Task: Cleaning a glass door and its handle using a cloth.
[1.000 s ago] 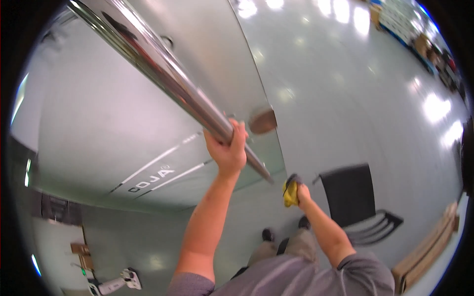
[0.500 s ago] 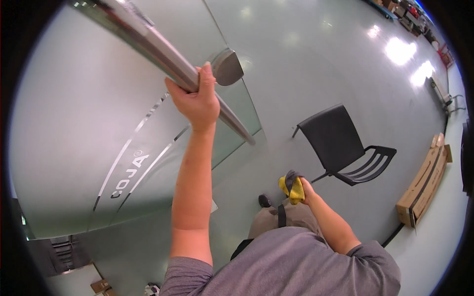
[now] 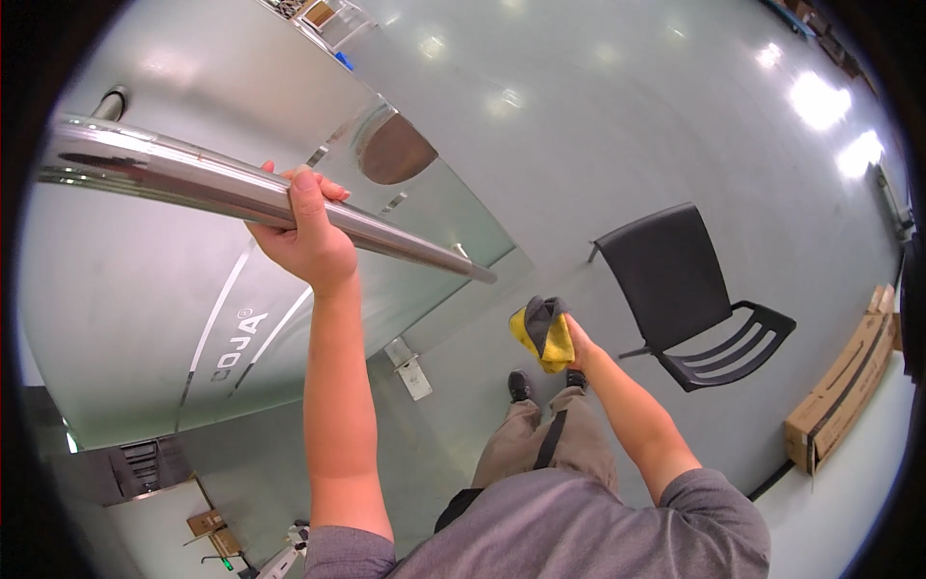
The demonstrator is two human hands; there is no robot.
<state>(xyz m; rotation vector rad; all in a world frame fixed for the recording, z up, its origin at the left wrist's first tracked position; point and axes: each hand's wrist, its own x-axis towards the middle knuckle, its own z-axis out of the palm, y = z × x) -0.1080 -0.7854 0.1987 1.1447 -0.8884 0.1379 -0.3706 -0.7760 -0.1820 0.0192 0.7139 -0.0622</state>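
Observation:
My left hand (image 3: 311,234) is wrapped round a long, shiny metal door handle (image 3: 193,176) at the upper left. The bar runs along a frosted glass door (image 3: 145,309) with clear stripes and white lettering. On the glass edge, beyond my hand, sits a rounded metal lock plate (image 3: 397,151). My right hand (image 3: 577,343) is closed on a yellow and grey cloth (image 3: 546,333), held bunched up in front of my legs. Part of that hand is hidden behind the cloth.
A black chair (image 3: 666,275) with a slatted part stands to my right. Long cardboard boxes (image 3: 844,391) lie along the right wall. A metal floor plate (image 3: 409,369) is by the door's lower edge. Smaller boxes (image 3: 214,531) stand at the lower left.
The handle and the glass door have swung in view, the bar now lying flatter. My left hand has shifted left and lower on the picture; the cloth has moved left and up.

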